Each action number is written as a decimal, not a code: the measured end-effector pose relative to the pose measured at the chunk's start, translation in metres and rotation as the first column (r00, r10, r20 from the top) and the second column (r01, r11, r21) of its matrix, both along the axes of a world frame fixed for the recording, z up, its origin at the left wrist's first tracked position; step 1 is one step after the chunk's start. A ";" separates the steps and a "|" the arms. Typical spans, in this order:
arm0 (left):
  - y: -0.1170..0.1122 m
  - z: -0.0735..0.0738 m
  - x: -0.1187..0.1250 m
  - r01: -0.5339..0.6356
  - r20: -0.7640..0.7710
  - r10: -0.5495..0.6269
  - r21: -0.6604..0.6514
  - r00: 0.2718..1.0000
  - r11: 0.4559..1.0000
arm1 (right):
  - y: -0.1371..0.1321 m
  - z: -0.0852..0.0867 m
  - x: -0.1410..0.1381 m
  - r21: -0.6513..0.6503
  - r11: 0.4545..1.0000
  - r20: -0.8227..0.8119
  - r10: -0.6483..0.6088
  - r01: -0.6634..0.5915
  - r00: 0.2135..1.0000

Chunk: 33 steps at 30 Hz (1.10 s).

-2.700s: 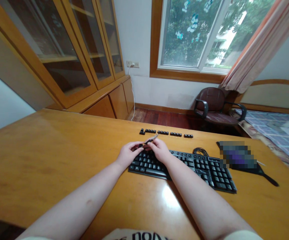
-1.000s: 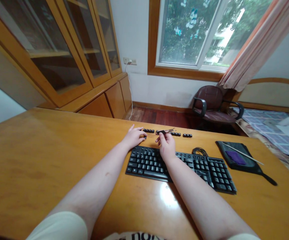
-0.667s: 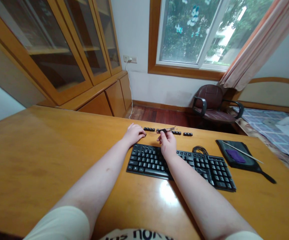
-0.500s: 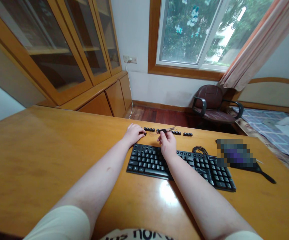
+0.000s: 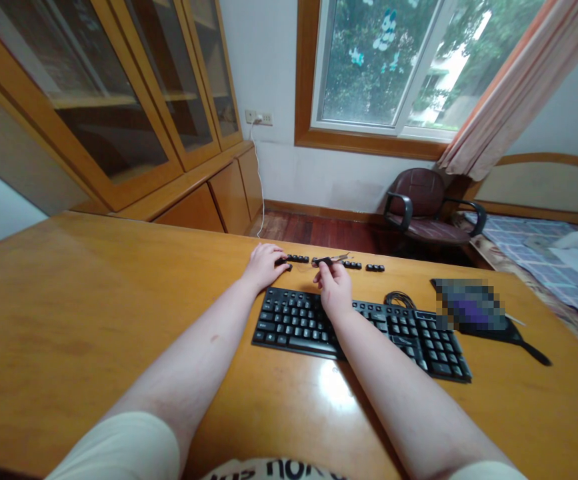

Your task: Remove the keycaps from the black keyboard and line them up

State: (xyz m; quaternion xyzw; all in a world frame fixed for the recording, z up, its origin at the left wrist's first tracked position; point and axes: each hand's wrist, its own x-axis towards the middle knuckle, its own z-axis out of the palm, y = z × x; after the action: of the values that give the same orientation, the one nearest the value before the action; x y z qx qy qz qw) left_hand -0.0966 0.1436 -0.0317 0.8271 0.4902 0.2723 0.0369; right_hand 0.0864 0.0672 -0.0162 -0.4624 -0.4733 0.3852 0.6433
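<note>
Beyond the keyboard, my left hand point(image 5: 265, 267) rests on the desk, its fingers and thumb closed around a small black keycap point(image 5: 289, 267). Part of that keycap is hidden by the fingertips. My right hand point(image 5: 336, 287) hovers over the keyboard's far edge, closed on a slim tool with a dark handle and thin metal prongs point(image 5: 339, 257) pointing right. Several keycaps point(image 5: 299, 258) lie in short rows near the desk's far edge, some behind the tool. The black keyboard point(image 5: 299, 320) lies under my right wrist, with bare key sockets along its top row.
A coiled black cable point(image 5: 399, 300) sits behind the keyboard. To the right lies a dark pouch point(image 5: 489, 330) with a strap, partly blurred out. Past the wooden desk point(image 5: 119, 320) stand a glass-door cabinet point(image 5: 189, 167), an office chair point(image 5: 421, 207) and a bed point(image 5: 543, 243).
My left fingers have shifted slightly at the left end of the keycap row, with dark now showing between them. My right hand and its tool stay almost still.
</note>
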 end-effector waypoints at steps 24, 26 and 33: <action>0.001 -0.003 -0.002 -0.018 -0.024 0.017 -0.003 1.000 1.000 | -0.001 0.003 -0.001 -0.013 1.000 -0.021 0.020 -0.020 1.000; 0.002 -0.004 -0.002 -0.023 -0.023 0.023 -0.008 0.999 1.000 | -0.001 0.003 -0.001 -0.007 1.000 -0.025 0.018 -0.019 1.000; 0.002 -0.002 -0.002 -0.045 -0.042 0.044 -0.027 0.998 0.999 | 0.000 0.000 0.000 -0.003 1.000 -0.014 0.019 -0.019 1.000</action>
State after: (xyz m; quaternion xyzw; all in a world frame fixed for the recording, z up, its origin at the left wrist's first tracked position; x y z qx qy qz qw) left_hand -0.0986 0.1455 -0.0334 0.8210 0.5128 0.2489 0.0324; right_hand 0.0864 0.0674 -0.0157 -0.4564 -0.4723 0.3952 0.6422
